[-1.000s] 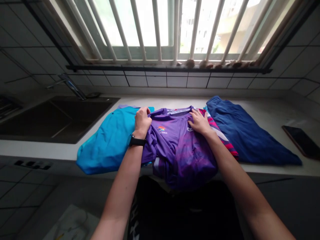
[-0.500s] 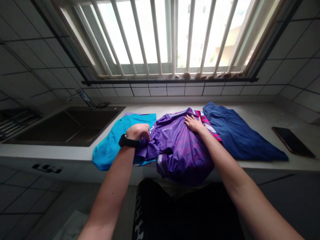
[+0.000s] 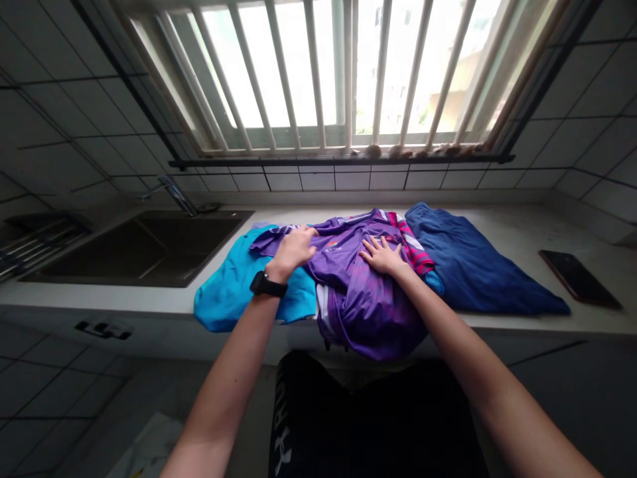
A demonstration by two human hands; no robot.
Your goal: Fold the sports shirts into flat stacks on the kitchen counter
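A purple sports shirt [image 3: 348,265] with pink and white trim lies rumpled on the counter, its lower part hanging over the front edge. My left hand [image 3: 294,248], wearing a black watch [image 3: 267,284] at the wrist, rests over the shirt's left sleeve with thumb and fingers apart. On the chest of the shirt my right hand [image 3: 382,255] lies flat, fingers spread. Turquoise cloth [image 3: 231,285] lies to the left, partly beneath the purple sleeve. To the right is a dark blue garment [image 3: 478,265], touching the shirt's pink-trimmed side.
A dark sink [image 3: 124,249] with a metal tap [image 3: 176,194] is set into the counter at left, beside a rack [image 3: 40,239]. A phone [image 3: 580,279] lies at the far right of the counter [image 3: 517,226]. Small stones [image 3: 373,152] line the sill of the barred window.
My left hand has let go of the bunched sleeve and moved up and right; the sleeve now lies stretched leftward over the turquoise cloth. My right hand stays on the shirt.
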